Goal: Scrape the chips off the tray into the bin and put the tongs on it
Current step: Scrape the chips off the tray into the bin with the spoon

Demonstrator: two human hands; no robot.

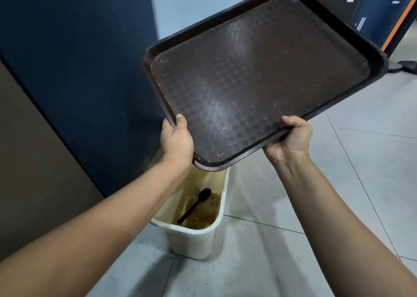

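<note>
I hold a dark brown tray (259, 71) tilted up, its near corner hanging over a cream bin (198, 242) on the floor. My left hand (177, 142) grips the tray's left edge near that corner. My right hand (291, 138) grips the near edge, thumb on top. Only small crumbs cling to the tray's patterned surface. In the bin lie brown crushed chips (203, 215) and a black spoon-like utensil (195, 205). No tongs can be seen.
A dark blue wall panel (79, 71) and a brown panel (27, 172) stand to the left of the bin. Pale floor tiles (338, 183) spread to the right. Orange and blue furniture (383, 14) stands behind the tray.
</note>
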